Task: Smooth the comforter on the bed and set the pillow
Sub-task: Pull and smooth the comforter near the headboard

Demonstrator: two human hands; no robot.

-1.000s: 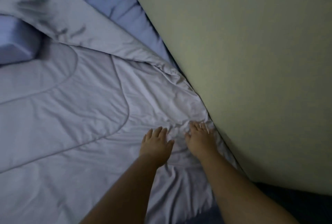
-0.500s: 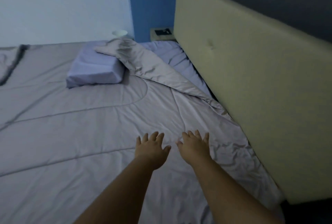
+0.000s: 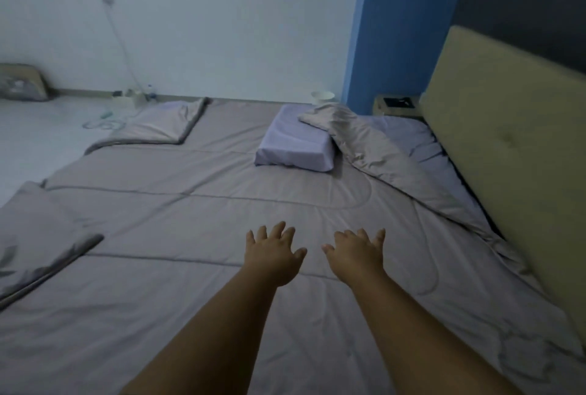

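A grey quilted comforter [image 3: 190, 210] covers the bed, lying mostly flat. Its far right corner [image 3: 364, 144] is folded back, baring the lilac sheet [image 3: 409, 137] by the headboard. A lilac contoured pillow [image 3: 295, 148] lies on the comforter at the far side, touching that folded corner. My left hand [image 3: 274, 255] and my right hand [image 3: 356, 253] are stretched out side by side over the comforter's middle, palms down, fingers spread, holding nothing. Whether they touch the fabric is unclear.
A beige padded headboard [image 3: 507, 156] runs along the right side. A small bedside shelf [image 3: 398, 106] and a white bowl [image 3: 322, 97] stand past the bed's far end. The comforter's left corners [image 3: 177, 125] fold over. Cables and small items [image 3: 133, 99] lie on the floor by the white wall.
My hands left the wrinkled comforter edge by the headboard and moved out over the middle, fingers spreading. The view rose and turned left, showing the whole bed and pillow.
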